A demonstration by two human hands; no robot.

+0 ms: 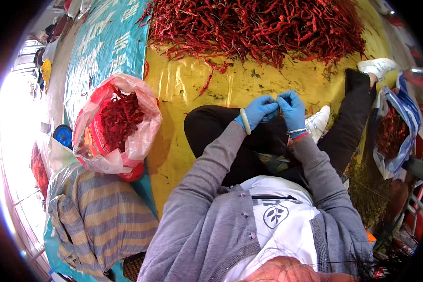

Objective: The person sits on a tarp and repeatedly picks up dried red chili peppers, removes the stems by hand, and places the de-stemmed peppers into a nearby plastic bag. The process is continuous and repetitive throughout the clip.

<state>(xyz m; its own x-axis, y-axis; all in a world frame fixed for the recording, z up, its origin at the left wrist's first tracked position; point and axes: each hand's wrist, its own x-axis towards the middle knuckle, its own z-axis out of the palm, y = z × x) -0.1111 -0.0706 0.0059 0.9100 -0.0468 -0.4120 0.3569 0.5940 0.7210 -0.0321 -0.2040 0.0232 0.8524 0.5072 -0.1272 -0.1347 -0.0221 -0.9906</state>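
My left hand (pixel 260 111), in a blue glove with a pale bangle at the wrist, is raised over my folded legs. Its fingertips meet those of my right hand (pixel 292 108), gloved in the same blue. Both hands have thumb and fingers pinched close together; anything small between them is too hidden to make out. Beyond the hands, a large heap of dried red chili peppers (pixel 257 28) covers the far part of the yellow sheet (pixel 183 81). A few loose chilies (pixel 206 84) lie on the sheet in front of the heap.
At left stands an open plastic bag (pixel 149 116) with red chilies (pixel 121 120) inside. Behind it lies a blue printed banner (pixel 91 67); nearer me is a striped woven sack (pixel 105 215). To the right are a blue-and-white bag (pixel 412 116) and a pile of stems (pixel 366 197).
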